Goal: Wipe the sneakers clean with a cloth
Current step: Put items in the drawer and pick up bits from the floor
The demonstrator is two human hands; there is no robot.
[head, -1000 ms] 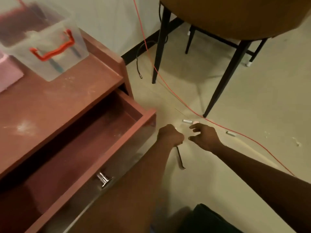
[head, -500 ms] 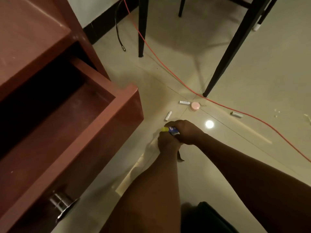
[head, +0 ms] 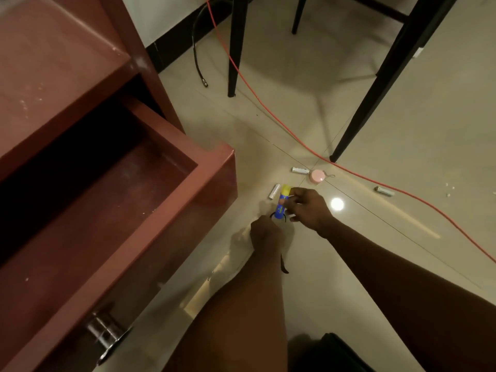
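Observation:
No sneaker and no cloth shows in the head view. My right hand (head: 308, 208) pinches a small blue stick with a yellow cap (head: 281, 201) just above the tiled floor. My left hand (head: 264, 234) is curled into a fist right below the stick's lower end. A thin black strip (head: 284, 264) trails out from under the fist, and a black loop curves round the base of the stick. Both forearms reach in from the bottom of the frame.
An open, empty red-brown drawer (head: 214, 167) juts out at left, with its metal knob (head: 104, 331) low down. Three white batteries (head: 300, 170) and a pink round disc (head: 317, 176) lie beside my hands. An orange cable (head: 268, 108), a black cable (head: 197, 63) and black chair legs (head: 359, 114) stand beyond.
My right hand went from spread open over the floor to gripping the blue stick, then lifted it clear of my left fist. The view dropped from the desk top toward the floor.

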